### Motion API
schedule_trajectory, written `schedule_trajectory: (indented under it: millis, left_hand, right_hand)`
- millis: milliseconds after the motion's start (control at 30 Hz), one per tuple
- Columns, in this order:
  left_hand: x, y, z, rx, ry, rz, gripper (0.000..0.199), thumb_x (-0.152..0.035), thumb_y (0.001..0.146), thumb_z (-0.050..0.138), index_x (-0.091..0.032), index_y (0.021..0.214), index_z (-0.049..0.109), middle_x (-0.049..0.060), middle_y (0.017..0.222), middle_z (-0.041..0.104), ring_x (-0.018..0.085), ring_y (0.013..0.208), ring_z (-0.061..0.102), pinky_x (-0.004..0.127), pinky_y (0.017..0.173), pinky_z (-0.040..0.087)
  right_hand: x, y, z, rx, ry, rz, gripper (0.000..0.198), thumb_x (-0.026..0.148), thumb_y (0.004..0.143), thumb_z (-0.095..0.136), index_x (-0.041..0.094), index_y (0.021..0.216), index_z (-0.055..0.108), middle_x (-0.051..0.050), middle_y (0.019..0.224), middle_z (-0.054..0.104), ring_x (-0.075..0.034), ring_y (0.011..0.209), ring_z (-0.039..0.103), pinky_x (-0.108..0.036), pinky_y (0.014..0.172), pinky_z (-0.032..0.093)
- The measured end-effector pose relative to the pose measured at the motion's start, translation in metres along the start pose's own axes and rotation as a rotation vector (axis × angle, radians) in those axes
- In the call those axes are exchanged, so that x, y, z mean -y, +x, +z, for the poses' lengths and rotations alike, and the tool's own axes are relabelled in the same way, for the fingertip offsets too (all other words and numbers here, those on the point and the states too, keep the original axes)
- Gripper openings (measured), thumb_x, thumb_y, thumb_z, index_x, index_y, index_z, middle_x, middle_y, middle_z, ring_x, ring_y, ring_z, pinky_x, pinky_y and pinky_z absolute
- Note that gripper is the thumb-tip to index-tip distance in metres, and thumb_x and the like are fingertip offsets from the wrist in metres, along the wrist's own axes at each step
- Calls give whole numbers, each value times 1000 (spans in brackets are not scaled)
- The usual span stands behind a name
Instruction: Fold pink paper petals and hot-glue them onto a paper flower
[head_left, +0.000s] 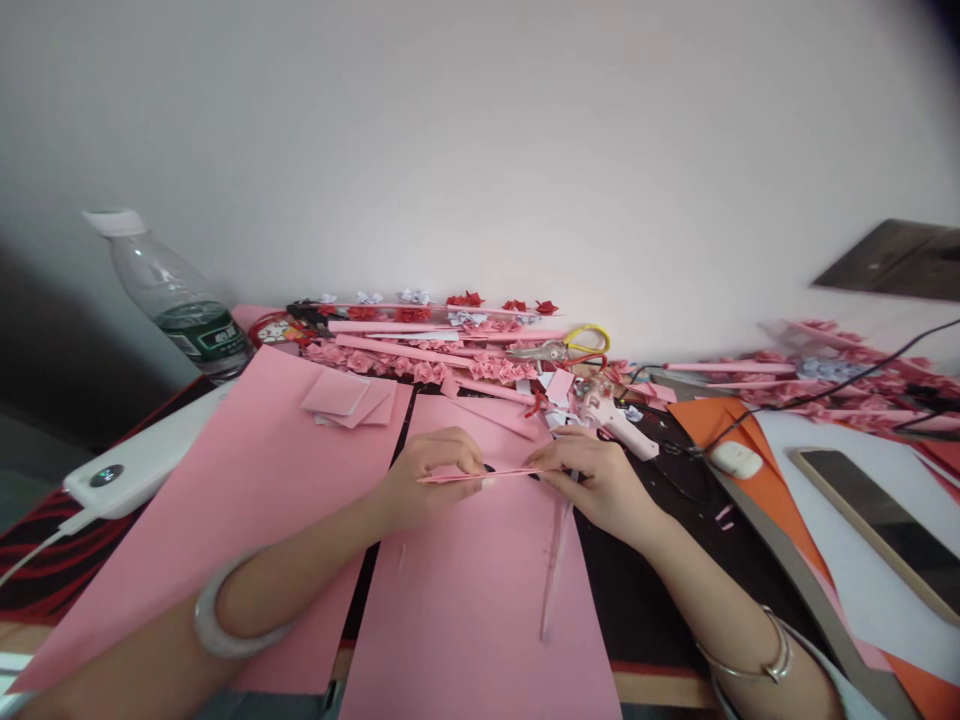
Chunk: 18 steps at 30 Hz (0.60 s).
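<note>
Between my two hands a thin folded piece of pink paper (517, 472) is held nearly edge-on. My left hand (442, 470) pinches its left part, and my right hand (589, 475) grips the right end with thumb and fingers. Both hands are above a large pink sheet (480, 600). A clear narrow stick (553, 580), perhaps a ruler, lies on that sheet below my right hand. Left of my hands, a small stack of pink paper squares (352, 398) rests partly on another large pink sheet (247, 480).
Along the wall lie pink paper flowers (420, 368), rolled paper tubes and yellow-handled scissors (585, 343). A glue gun (619, 420) is behind my right hand. A bottle (180, 300) and a white power bank (142, 460) are left; an earbud case (737, 460) and phone (877, 520) right.
</note>
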<state>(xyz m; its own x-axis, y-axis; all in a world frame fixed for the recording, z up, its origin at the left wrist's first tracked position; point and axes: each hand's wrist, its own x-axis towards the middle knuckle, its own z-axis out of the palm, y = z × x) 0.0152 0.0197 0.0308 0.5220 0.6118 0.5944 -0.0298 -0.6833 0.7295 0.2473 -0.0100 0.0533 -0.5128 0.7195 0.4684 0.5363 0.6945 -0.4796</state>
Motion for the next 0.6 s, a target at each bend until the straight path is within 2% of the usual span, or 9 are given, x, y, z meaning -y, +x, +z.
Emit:
schedule_trajectory:
  millis: [333, 600]
  left_hand:
    - [4, -1, -1, 2, 7, -27, 6, -9, 76, 64, -13, 72, 62, 7, 75, 64, 14, 73, 61, 26, 68, 49]
    - [2, -3, -2, -23, 43, -34, 9, -7, 74, 63, -14, 69, 60, 6, 73, 62, 14, 69, 59, 25, 65, 48]
  right_hand:
    - [-4, 0, -2, -20, -30, 2, 13, 14, 86, 53, 21, 86, 64, -3, 83, 72, -16, 76, 65, -38, 89, 42]
    - [-11, -2, -6, 4, -84, 10, 12, 13, 85, 54, 20, 84, 64, -3, 85, 72, -17, 77, 64, -37, 85, 43]
